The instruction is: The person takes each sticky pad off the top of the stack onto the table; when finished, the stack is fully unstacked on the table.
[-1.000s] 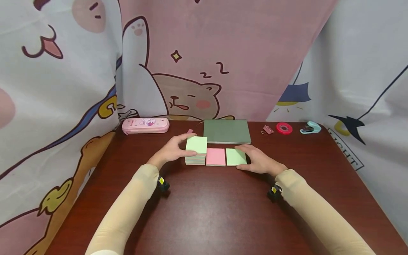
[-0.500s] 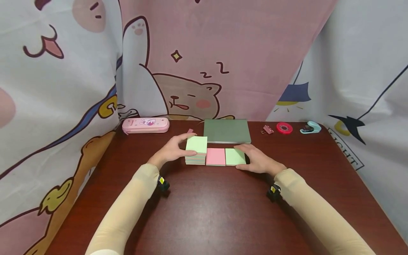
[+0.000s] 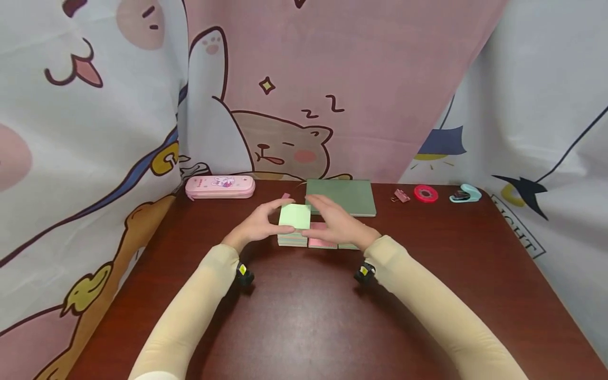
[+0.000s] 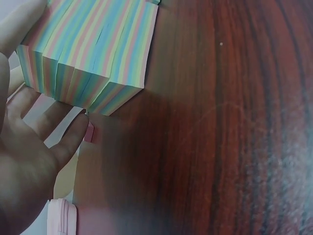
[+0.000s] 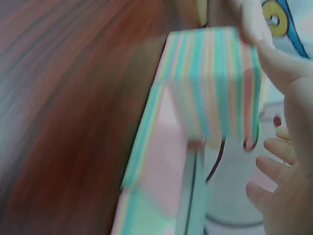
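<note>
A tall stack of sticky notes (image 3: 294,217), pale green on top with striped multicolour sides, stands mid-table in the head view. My left hand (image 3: 256,224) grips its left side, thumb at the front and fingers behind. My right hand (image 3: 339,221) is spread by the stack's right side, thumb close to the top front edge; the right wrist view shows its other fingers apart from the stack. Beneath the right hand lie a low pink sticky note pad (image 3: 323,243) and a low green pad (image 3: 348,246), both partly covered.
Behind the pads lies a green notebook (image 3: 344,196). A pink pencil case (image 3: 220,187) is at the back left. At the back right are a pink binder clip (image 3: 401,196), a red ring-shaped item (image 3: 426,193) and a light-blue stapler (image 3: 466,194). Printed cloth hangs around the table.
My right hand first slid the low green pad slightly left against the pink one, then let go and moved left to the tall stack. The left hand stays on the stack.
</note>
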Tool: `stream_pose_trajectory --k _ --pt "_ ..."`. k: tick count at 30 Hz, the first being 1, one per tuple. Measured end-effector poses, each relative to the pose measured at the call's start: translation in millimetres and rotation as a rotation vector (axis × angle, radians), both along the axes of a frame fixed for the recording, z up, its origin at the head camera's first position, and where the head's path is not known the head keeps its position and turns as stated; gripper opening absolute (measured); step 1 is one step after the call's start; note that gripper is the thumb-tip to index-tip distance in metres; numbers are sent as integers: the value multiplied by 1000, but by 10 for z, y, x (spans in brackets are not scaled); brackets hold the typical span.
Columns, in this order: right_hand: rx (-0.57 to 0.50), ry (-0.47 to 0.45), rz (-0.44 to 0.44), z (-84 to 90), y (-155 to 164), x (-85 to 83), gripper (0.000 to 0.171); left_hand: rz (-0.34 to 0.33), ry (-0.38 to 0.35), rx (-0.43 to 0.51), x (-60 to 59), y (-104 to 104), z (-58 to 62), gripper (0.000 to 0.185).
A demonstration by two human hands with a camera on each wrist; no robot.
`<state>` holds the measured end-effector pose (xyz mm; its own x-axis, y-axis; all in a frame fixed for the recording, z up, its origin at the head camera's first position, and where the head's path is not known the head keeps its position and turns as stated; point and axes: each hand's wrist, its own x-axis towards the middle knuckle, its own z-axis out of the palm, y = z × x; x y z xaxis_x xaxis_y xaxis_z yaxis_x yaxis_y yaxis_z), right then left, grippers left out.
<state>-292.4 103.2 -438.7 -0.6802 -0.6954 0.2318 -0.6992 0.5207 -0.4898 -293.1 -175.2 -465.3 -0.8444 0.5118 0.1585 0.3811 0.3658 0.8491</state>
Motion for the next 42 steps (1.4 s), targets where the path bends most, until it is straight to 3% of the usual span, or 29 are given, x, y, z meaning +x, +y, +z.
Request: stream_pose_trajectory --k 6,13,21,26,32,37,42 --pt "42 25 60 24 -302 -28 89 -16 -1 19 -5 -4 -26 84" --pt "35 21 25 64 -209 -2 84 -15 -25 42 -5 -30 -57 82" --pt "-41 61 -13 -38 440 14 80 -2 -55 70 -10 1 -83 75" --pt "8 59 -85 -172 1056 45 81 14 -60 59 12 -1 -77 75" --pt "86 -5 -187 -358 1665 99 82 13 -70 73 42 -4 -54 74" --pt "134 -76 -223 -450 1859 117 82 14 -73 92 27 -13 -61 75" --pt "130 -85 -216 -507 1885 141 83 7 -70 97 -2 -3 -88 74"
